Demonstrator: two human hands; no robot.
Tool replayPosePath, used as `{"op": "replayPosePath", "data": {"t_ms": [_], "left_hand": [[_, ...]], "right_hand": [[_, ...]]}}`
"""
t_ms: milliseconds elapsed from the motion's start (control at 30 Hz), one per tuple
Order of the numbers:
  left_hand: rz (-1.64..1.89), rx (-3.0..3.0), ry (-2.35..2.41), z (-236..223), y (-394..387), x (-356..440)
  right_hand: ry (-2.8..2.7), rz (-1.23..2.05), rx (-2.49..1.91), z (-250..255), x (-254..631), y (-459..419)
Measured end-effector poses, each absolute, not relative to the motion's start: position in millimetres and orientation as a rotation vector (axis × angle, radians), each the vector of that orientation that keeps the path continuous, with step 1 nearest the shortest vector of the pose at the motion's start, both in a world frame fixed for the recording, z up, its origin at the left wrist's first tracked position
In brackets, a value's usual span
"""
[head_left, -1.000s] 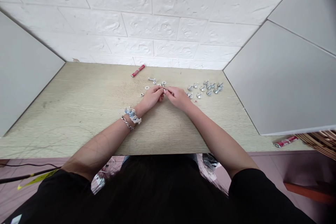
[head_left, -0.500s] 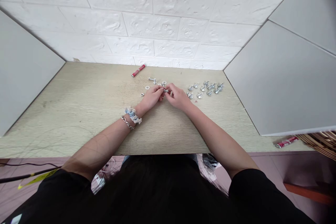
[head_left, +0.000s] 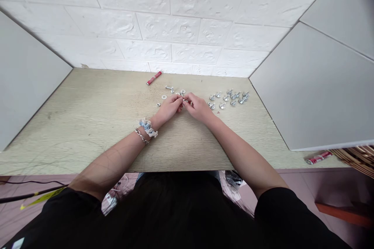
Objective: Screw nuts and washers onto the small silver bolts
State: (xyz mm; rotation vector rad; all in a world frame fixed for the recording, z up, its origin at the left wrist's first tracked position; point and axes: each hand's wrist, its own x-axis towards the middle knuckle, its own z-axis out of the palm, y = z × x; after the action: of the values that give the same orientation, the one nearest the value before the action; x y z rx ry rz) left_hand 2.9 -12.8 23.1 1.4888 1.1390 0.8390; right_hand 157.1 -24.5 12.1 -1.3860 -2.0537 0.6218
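Metal fastener (head_left: 183, 100) | left hand (head_left: 170, 107), right hand (head_left: 199, 109): pinching | red tube (head_left: 154, 78): markings illegible

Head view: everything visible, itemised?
wall: one, white, back
panels: two, grey, both sides
tabletop: one, pale, centre
tubes: two, red, back, front right
nut-like piece: one, silver, centre
washers: at least two, silver, centre
loose bolts: at least two, silver, centre
bolt assemblies: about twelve, silver, right
wicker item: one, brown, right edge
floor: one, pinkish, below
held piece: one, silver, centre, mostly hidden
scrunchie: one, blue-white, left wrist
bracelet: one, silver, left wrist
shirt: one, black, foreground
left hand, right hand: one each, bare, centre
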Motion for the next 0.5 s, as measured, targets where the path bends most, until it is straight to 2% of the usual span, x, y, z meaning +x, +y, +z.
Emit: {"op": "replayPosePath", "data": {"t_ms": [167,500], "left_hand": [[0.826,1.475,1.141,26.6,-14.3,3.8],[0.837,1.484,1.132,21.1,-12.0,2.5]], "right_hand": [[-2.105,0.542,-1.468,14.3,157.4,-25.0],[-2.039,0.619,-1.429,11.8,156.3,-25.8]]}}
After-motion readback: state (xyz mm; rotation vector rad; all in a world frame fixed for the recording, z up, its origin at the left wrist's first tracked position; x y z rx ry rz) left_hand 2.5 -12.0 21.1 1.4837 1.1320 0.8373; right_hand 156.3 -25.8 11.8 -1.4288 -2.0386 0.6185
